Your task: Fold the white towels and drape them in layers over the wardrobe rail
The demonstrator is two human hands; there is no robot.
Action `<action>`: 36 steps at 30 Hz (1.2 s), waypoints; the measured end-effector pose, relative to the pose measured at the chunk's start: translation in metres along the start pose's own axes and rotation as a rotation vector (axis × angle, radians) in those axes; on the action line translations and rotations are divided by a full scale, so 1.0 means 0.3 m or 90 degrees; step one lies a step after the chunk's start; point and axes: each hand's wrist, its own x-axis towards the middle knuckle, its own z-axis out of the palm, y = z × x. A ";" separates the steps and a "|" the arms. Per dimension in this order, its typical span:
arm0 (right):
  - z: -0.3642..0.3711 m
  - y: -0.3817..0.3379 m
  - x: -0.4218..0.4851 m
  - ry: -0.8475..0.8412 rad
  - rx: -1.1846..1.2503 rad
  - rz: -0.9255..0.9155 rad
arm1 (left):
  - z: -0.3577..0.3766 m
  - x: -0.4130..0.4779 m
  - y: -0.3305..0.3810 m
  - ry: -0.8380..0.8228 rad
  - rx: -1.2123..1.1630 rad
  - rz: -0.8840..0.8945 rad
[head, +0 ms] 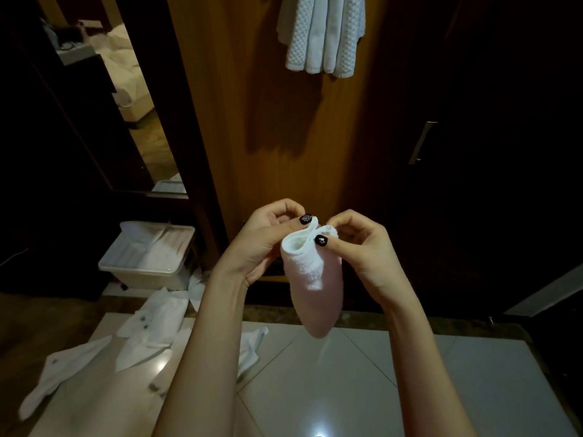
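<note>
Dim room, warm light. Wooden wardrobe panel [284, 127] fills the middle background, with a dark door [489, 121] to its right that carries a metal handle [422, 141]. At far left a tall mirror or opening (cannot tell which) shows white bedding [123, 58].

Hanging towels [321, 36]: several white ones, folded lengthwise and layered side by side, hang down the panel from the top of the view. What they hang on lies beyond the frame's edge.

Small white towel [310, 266]: held in the air between both hands, in front of the panel and well below the hanging towels. It is doubled over, its upper edge forms a loose open loop, and the rest hangs down in a narrowing drape. The lower part looks pinkish in this light.

Left hand [262, 244]: thumb and curled fingers pinch the upper edge on the left side; dark painted thumbnail visible.

Right hand [362, 250]: pinches the same edge on the right side, thumb on the near face, fingers curled behind.

Tile floor [347, 389] below, glossy, with light reflections. Plastic bin [148, 266] stands at lower left with white cloth inside. White garments [151, 320] lie spread on the floor just in front of the bin.
</note>
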 end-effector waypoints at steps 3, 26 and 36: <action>0.015 0.018 0.007 0.032 -0.029 -0.016 | 0.000 -0.004 -0.005 0.021 0.037 0.022; 0.074 0.074 0.045 0.290 -0.219 -0.073 | 0.005 -0.001 -0.106 0.151 0.189 0.163; 0.026 0.045 0.039 0.175 -0.152 0.010 | -0.020 -0.012 -0.114 0.108 0.166 0.149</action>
